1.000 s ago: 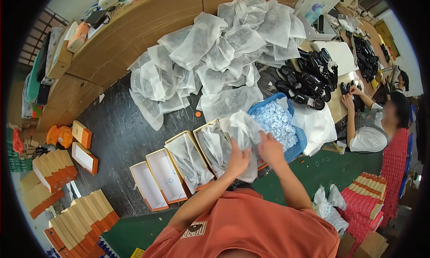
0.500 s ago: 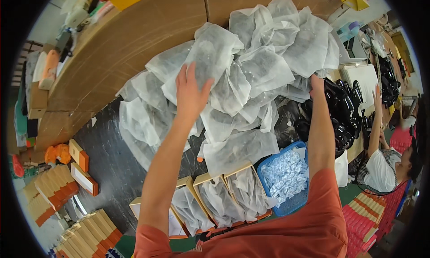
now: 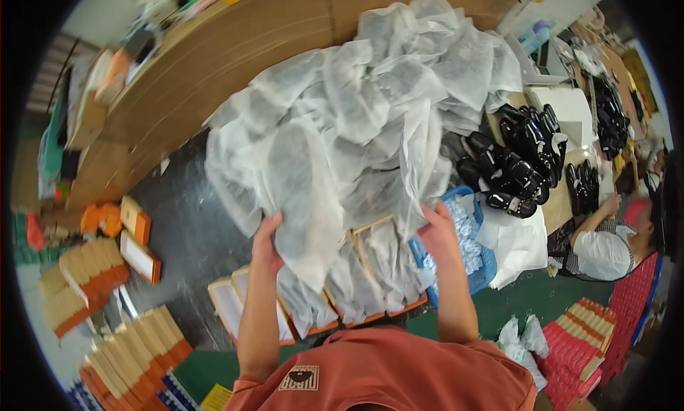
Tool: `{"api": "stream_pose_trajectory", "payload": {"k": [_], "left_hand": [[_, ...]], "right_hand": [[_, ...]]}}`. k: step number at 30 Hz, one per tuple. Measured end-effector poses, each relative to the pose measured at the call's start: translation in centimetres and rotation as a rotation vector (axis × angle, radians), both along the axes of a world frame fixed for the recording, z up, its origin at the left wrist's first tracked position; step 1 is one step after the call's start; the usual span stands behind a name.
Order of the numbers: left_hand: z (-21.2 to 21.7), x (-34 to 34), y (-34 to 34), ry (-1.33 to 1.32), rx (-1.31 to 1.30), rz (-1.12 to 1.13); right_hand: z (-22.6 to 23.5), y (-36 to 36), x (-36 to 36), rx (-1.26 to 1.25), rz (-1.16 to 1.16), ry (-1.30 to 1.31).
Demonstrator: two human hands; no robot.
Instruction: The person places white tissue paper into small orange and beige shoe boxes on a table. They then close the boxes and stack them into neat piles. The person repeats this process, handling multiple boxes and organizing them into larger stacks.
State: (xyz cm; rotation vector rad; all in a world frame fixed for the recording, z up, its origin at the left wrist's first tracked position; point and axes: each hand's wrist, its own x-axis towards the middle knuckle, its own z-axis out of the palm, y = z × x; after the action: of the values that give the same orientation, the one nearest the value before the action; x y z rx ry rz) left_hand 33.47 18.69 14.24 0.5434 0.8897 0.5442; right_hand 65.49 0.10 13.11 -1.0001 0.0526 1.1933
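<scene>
Matt, wrinkled, cloth-like bags [image 3: 303,190], glossy smooth shoes [image 3: 509,168], a plastic basket [image 3: 486,270] and matt cardboard boxes [image 3: 226,304]

Open to my left, crowded to my right

Outside my left hand [image 3: 267,245], the dark table [image 3: 189,211] offers a free lane out to the orange-edged shoeboxes [image 3: 140,258]. Ahead of both hands, a heap of bags [image 3: 385,79] blocks the way, backed by a cardboard wall [image 3: 206,83]. The left bag [image 3: 303,197] I'm pinching fills much of the space between my hands. Open boxes [image 3: 226,307] crowd the near side. By my right hand [image 3: 437,229], the blue basket [image 3: 487,270] obstructs, with black shoes [image 3: 509,165] farther out.
</scene>
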Motion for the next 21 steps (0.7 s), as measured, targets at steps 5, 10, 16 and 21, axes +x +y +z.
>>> {"api": "stream_pose_trajectory", "payload": {"k": [5, 10, 16, 21], "left_hand": [[5.7, -11.2, -13.0, -0.122, -0.165, 0.273], [2.8, -22.4, -23.2, 0.234, -0.304, 0.455], [-2.5, -27.3, -20.9, 0.896, 0.470, -0.110], [-11.9, -25.1, -24.0, 1.181, 0.957, -0.319]], "right_hand": [[0.7, -4.5, -3.8, 0.209, 0.055, 0.238], [-0.1, -5.4, -17.1, -0.221, 0.219, -0.282], [-0.2, -4.0, -35.0, -0.213, 1.103, -1.224], [3.0, -2.8, -34.3, 0.235, 1.165, -1.355]]}}
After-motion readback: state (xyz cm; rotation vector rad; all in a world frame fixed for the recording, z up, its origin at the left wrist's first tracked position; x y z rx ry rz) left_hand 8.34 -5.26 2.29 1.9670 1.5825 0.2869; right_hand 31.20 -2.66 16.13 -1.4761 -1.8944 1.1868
